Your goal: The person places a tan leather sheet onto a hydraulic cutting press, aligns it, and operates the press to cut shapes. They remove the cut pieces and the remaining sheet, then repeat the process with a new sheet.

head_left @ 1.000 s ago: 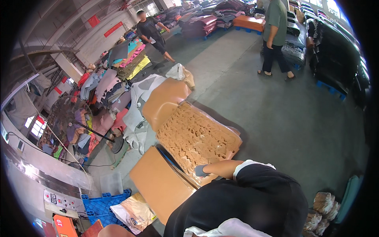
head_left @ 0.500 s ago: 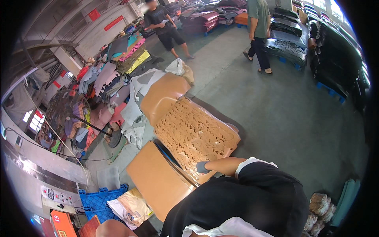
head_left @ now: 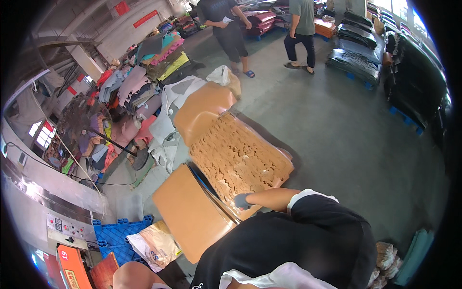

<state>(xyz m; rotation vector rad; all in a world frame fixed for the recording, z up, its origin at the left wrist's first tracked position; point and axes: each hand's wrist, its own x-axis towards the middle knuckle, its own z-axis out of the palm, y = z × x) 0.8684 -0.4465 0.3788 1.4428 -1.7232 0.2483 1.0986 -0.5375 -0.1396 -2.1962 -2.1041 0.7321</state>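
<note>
My right hand, in a grey glove, reaches left and rests at the near edge of a tan sheet full of cut-out curved holes. The sheet looks like leather and lies on a stack. The fingers are too small and partly hidden to tell whether they grip it. Just left of the hand, across a narrow gap, lies a smooth tan stack of sheets. Beyond the cut sheet drapes a plain tan sheet. My left hand is out of view; a bare limb shows at the lower edge.
A blue plastic pallet and a printed sack lie at lower left, near a control panel. A standing fan and heaps of coloured sheets are farther left. Two people walk ahead. Black stacks stand right.
My gloved right hand has shifted slightly left along the cut sheet. The person in dark clothes has come nearer; the one in the green shirt has moved left. The view has tilted a little.
</note>
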